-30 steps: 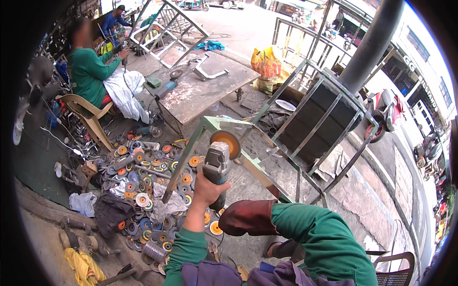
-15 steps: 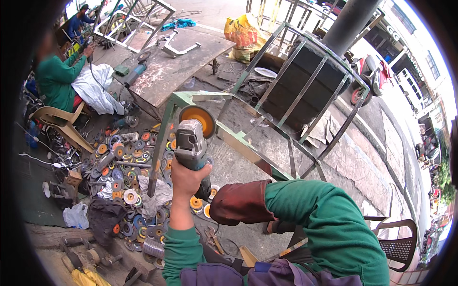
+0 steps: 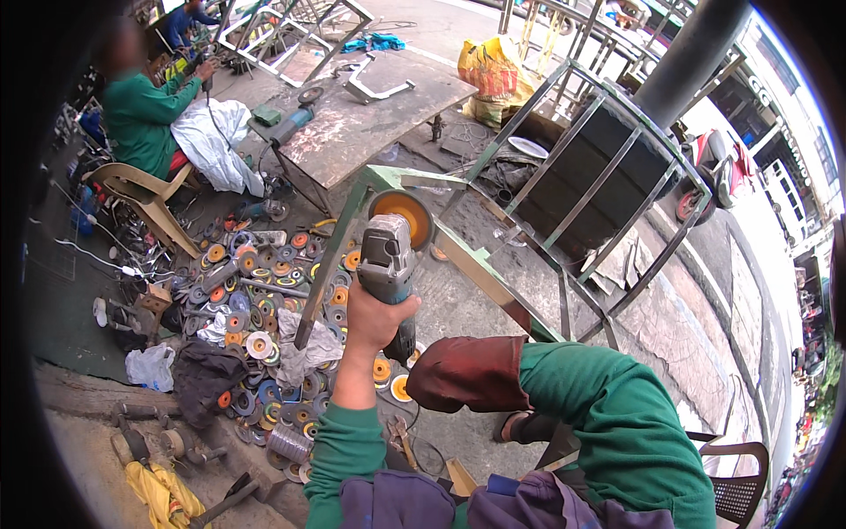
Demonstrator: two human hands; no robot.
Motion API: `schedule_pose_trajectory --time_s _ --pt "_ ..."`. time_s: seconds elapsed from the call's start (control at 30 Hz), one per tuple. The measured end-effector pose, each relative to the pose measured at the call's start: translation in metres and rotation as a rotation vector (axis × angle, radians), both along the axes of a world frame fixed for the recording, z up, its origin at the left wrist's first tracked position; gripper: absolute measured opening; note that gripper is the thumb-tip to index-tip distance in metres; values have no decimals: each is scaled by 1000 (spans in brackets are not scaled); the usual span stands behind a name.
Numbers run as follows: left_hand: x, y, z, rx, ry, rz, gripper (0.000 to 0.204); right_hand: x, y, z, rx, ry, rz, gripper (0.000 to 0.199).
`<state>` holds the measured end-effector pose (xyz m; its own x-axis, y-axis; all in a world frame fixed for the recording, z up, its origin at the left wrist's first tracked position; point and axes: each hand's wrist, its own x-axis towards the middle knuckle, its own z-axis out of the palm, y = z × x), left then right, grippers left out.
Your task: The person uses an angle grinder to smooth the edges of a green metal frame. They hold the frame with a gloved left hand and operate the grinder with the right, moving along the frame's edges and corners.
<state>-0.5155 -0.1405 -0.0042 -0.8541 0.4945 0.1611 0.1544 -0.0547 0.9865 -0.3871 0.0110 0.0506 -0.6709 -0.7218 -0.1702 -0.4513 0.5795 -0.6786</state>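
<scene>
Mid-frame, a grinder (image 3: pixel 386 264) is in the left hand (image 3: pixel 374 313), near a corner of a metal frame (image 3: pixel 485 275). Discs (image 3: pixel 258 346) lie left of it. Behind, upper centre, a bracket (image 3: pixel 388 94) and second grinder (image 3: pixel 291 126) lie on a table (image 3: pixel 352 159); a co-worker (image 3: pixel 141 119) sits to its left, a sack (image 3: pixel 492 75) to its right.

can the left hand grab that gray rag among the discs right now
Probably not: the left hand is wrapped around the angle grinder, so it likely can't take the gray rag without letting go.

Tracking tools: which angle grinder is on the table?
The teal angle grinder beside the green box; your left hand grips another grinder, a third lies on the floor.
</scene>
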Motion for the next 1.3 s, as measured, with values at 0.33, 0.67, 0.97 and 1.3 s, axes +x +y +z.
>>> schedule_pose_trajectory --time_s 0.33,0.67,0.97,1.3 --pt "-9 5 -8 3 49 36 50 -12 11 115 -313 -226 -319 55" --pt "-9 6 -14 87 -98 -59 51 -145 148 220 -1019 293 -1094 54" --pt "-3 10 -6 -15 29 81 72 -28 24 194 -562 -3 -674 52" --pt "0 11 -11 -36 102 91 74 46 -39 102 89 -466 -185 53"
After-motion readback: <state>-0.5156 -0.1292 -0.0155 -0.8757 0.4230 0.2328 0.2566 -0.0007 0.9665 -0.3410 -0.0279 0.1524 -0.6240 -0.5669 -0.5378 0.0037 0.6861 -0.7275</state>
